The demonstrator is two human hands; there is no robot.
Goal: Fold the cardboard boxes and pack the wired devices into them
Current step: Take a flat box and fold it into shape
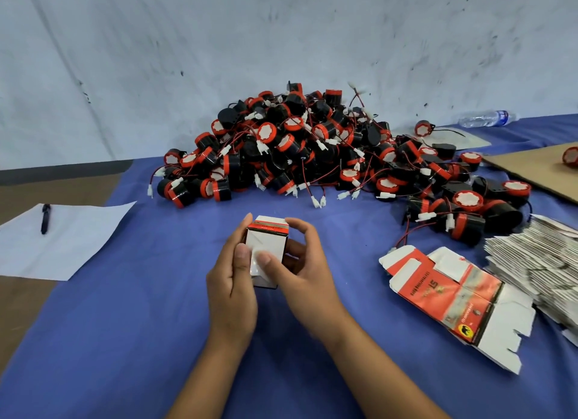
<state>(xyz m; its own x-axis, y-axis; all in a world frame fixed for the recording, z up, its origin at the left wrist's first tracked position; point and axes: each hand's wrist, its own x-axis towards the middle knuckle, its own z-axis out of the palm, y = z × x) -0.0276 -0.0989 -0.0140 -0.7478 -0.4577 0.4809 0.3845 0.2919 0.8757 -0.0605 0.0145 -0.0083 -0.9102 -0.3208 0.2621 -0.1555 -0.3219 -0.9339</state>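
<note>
Both hands, the left hand (232,281) and right hand (300,270), grip a half-folded box (265,246) just before the device pile (312,150), thumbs pressing a flap; next likely tucking it shut.

Count as seen from your head camera, clock directions taken from the middle of the table (131,325).

- Hands: two, your left hand (233,289) and right hand (301,278), at 6 o'clock.
- Folded box (266,251): one, between your hands.
- Flat unfolded box (453,290): one lying open, at 4 o'clock.
- Stack of flat boxes (538,259): one stack at 3 o'clock; too many to count.
- Wired devices (312,150): one heap at 12 o'clock; several dozen at least, exact number not countable.
- Paper sheet (62,243): one, at 9 o'clock.
- Pen (45,218): one, on that sheet.
- Water bottle (488,118): one, at 2 o'clock.
- Brown cardboard sheet (531,168): one, at 2 o'clock, with one device (570,157) on it.
</note>
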